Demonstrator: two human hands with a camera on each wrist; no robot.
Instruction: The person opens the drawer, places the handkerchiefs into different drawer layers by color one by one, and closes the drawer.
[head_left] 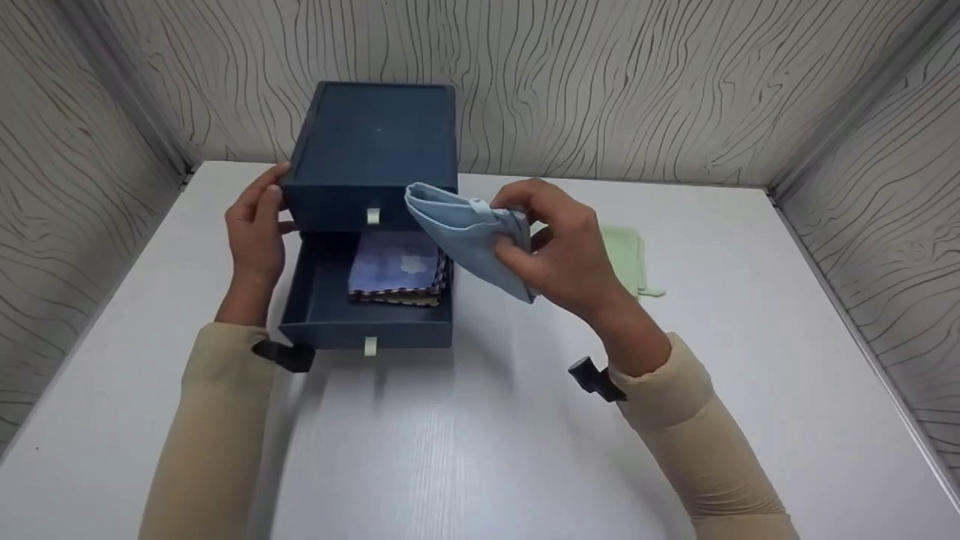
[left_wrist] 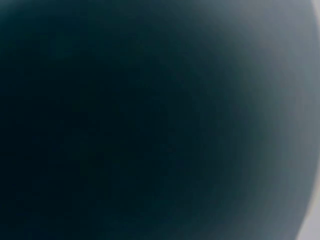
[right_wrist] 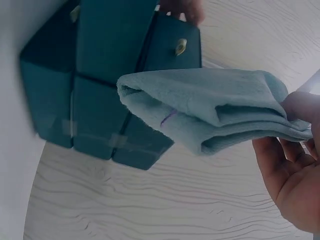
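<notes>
My right hand (head_left: pixel 562 247) pinches a folded light blue cloth (head_left: pixel 472 240) between thumb and fingers, holding it in the air to the right of a dark blue drawer cabinet (head_left: pixel 379 135). The right wrist view shows the same cloth (right_wrist: pixel 195 95) with its layered folds and a small purple mark. My left hand (head_left: pixel 255 232) rests against the cabinet's left side, fingers extended. Below the cabinet's top drawer, a pulled-out drawer (head_left: pixel 321 281) contains a folded purple cloth (head_left: pixel 394 262) with a checked edge. The left wrist view is dark and blurred.
A folded light green cloth (head_left: pixel 624 259) lies on the white table (head_left: pixel 525 435), partly behind my right hand. Pale tabs (head_left: pixel 370 346) mark the drawer fronts. Wood-patterned panels (head_left: pixel 600 90) stand behind and at both sides.
</notes>
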